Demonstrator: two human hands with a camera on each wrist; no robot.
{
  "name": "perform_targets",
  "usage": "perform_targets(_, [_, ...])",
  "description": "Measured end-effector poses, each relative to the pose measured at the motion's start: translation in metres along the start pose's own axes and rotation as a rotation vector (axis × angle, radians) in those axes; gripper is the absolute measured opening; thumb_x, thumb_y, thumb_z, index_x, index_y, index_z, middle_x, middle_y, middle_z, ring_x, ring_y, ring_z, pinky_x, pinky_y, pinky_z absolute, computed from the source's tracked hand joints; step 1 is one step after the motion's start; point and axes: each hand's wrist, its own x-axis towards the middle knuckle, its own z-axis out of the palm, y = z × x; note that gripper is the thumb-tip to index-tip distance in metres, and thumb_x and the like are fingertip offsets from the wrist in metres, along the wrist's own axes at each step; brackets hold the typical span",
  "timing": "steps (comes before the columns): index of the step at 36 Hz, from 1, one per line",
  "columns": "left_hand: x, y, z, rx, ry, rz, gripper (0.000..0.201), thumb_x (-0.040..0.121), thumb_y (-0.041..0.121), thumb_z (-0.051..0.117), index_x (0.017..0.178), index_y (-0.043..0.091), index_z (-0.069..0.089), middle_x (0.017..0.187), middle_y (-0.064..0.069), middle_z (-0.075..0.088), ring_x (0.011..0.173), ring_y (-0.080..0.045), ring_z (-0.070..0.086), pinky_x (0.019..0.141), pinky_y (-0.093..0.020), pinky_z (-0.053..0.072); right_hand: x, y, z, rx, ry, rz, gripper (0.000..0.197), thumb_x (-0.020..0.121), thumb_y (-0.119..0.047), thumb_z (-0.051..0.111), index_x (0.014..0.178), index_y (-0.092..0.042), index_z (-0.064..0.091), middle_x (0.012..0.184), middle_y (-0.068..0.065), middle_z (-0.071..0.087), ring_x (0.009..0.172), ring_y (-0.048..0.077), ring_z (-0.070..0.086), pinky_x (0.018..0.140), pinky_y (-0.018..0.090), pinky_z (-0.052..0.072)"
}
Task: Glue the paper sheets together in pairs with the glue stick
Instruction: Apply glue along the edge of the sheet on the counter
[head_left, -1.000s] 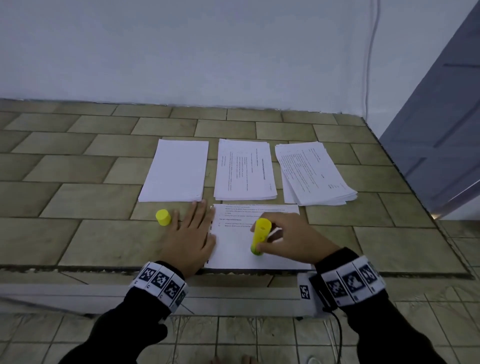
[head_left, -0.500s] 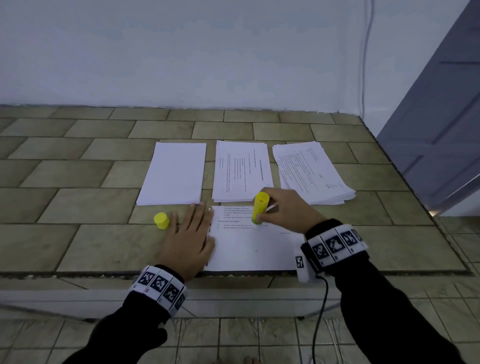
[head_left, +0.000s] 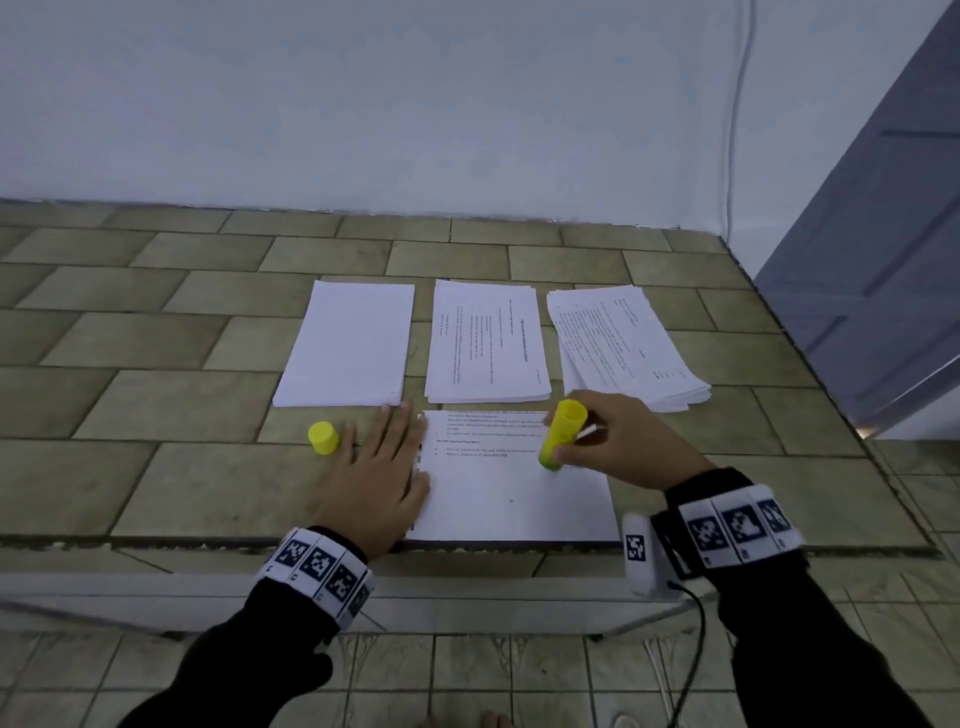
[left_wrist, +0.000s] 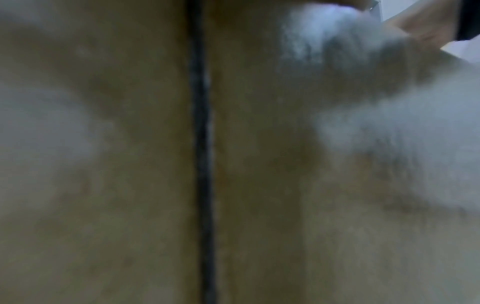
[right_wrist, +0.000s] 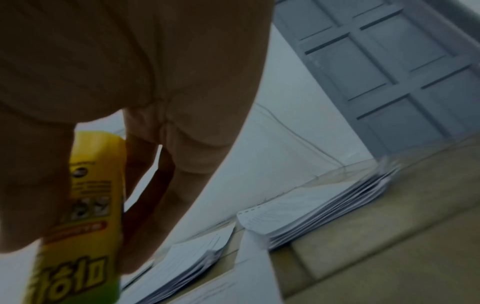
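Note:
A printed paper sheet (head_left: 509, 493) lies at the near edge of the tiled table (head_left: 156, 483). My left hand (head_left: 379, 478) lies flat with straight fingers, pressing the sheet's left edge. My right hand (head_left: 608, 441) grips the yellow glue stick (head_left: 561, 434), tilted, its lower tip on the right part of the sheet. In the right wrist view the glue stick (right_wrist: 83, 216) sits between thumb and fingers. The yellow cap (head_left: 323, 437) stands on the table left of my left hand. The left wrist view is a blur of table surface.
Three paper stacks lie behind the sheet: a blank one (head_left: 348, 345) on the left, a printed one (head_left: 488, 343) in the middle, a fanned printed one (head_left: 623, 345) on the right. A grey door (head_left: 883, 260) stands right of the table. A white wall backs the table.
My right hand took the glue stick from the sheet's lower middle up to its top edge, then right and slightly down. The left hand and the cap stayed in place.

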Motion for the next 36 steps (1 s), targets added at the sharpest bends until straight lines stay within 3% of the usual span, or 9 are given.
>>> perform_targets(4, [0.0, 0.0, -0.001, 0.002, -0.002, 0.005, 0.077, 0.087, 0.05, 0.005, 0.156, 0.018, 0.013, 0.163, 0.0, 0.003, 0.151, -0.019, -0.002, 0.119, -0.052, 0.0, -0.022, 0.005, -0.008, 0.017, -0.021, 0.036, 0.017, 0.073, -0.01, 0.082, 0.088, -0.009, 0.073, 0.092, -0.011, 0.071, 0.085, 0.006, 0.067, 0.077, 0.019, 0.055])
perform_targets(9, [0.0, 0.0, 0.0, 0.001, 0.004, 0.006, 0.075, 0.088, 0.049, 0.008, 0.156, 0.016, 0.017, 0.163, -0.002, 0.007, 0.151, -0.021, 0.002, 0.119, -0.053, 0.003, -0.039, 0.013, -0.013, 0.007, -0.06, 0.073, 0.026, 0.071, -0.014, 0.084, 0.093, -0.023, 0.073, 0.09, -0.012, 0.072, 0.086, 0.007, 0.068, 0.079, 0.023, 0.056])
perform_targets(15, [0.0, -0.001, 0.0, 0.008, 0.001, 0.007, 0.075, 0.088, 0.05, 0.007, 0.156, 0.017, 0.015, 0.163, -0.002, 0.005, 0.151, -0.02, 0.0, 0.118, -0.052, 0.001, -0.037, 0.012, -0.014, 0.0, -0.107, 0.075, 0.028, 0.071, -0.011, 0.083, 0.095, -0.023, 0.073, 0.09, -0.013, 0.072, 0.086, 0.003, 0.067, 0.078, 0.016, 0.053])
perform_targets(21, [0.0, 0.0, -0.001, 0.014, -0.021, 0.004, 0.078, 0.085, 0.052, 0.001, 0.156, 0.019, 0.008, 0.163, 0.0, -0.003, 0.15, -0.018, -0.007, 0.118, -0.048, -0.008, -0.013, 0.013, -0.021, -0.06, -0.059, 0.073, 0.027, 0.071, -0.012, 0.084, 0.093, -0.022, 0.073, 0.092, -0.01, 0.072, 0.085, 0.001, 0.066, 0.076, 0.015, 0.053])
perform_targets(25, [0.0, 0.001, -0.002, 0.013, -0.019, 0.004, 0.079, 0.086, 0.052, 0.002, 0.156, 0.019, 0.008, 0.163, 0.0, -0.002, 0.15, -0.018, -0.006, 0.118, -0.049, -0.005, 0.01, 0.02, -0.027, -0.125, 0.019, 0.087, 0.022, 0.074, -0.012, 0.081, 0.093, -0.016, 0.071, 0.09, -0.008, 0.071, 0.084, 0.002, 0.065, 0.074, 0.019, 0.053])
perform_targets(30, [0.001, 0.0, -0.002, 0.033, -0.034, -0.004, 0.079, 0.085, 0.052, -0.001, 0.156, 0.02, 0.005, 0.163, 0.001, -0.006, 0.15, -0.018, -0.009, 0.119, -0.049, -0.006, 0.029, 0.023, -0.025, -0.157, 0.153, 0.108, 0.014, 0.078, -0.01, 0.077, 0.088, -0.007, 0.067, 0.093, 0.001, 0.07, 0.081, 0.001, 0.061, 0.067, 0.005, 0.042])
perform_targets(34, [0.001, -0.001, -0.001, 0.002, -0.002, 0.001, 0.076, 0.088, 0.051, 0.007, 0.156, 0.018, 0.013, 0.163, 0.0, 0.003, 0.15, -0.019, -0.001, 0.119, -0.052, 0.0, 0.031, 0.02, -0.02, -0.195, 0.19, 0.141, 0.018, 0.078, -0.013, 0.077, 0.092, -0.009, 0.065, 0.092, 0.001, 0.069, 0.083, 0.011, 0.062, 0.075, 0.021, 0.048])
perform_targets(36, [0.001, -0.001, 0.0, 0.004, -0.019, -0.003, 0.077, 0.086, 0.052, 0.004, 0.156, 0.02, 0.008, 0.162, 0.002, -0.003, 0.15, -0.017, -0.006, 0.119, -0.05, -0.004, 0.027, 0.019, -0.019, -0.218, 0.214, 0.14, 0.025, 0.077, -0.012, 0.078, 0.096, -0.012, 0.063, 0.091, 0.001, 0.067, 0.083, 0.015, 0.062, 0.072, 0.021, 0.049])
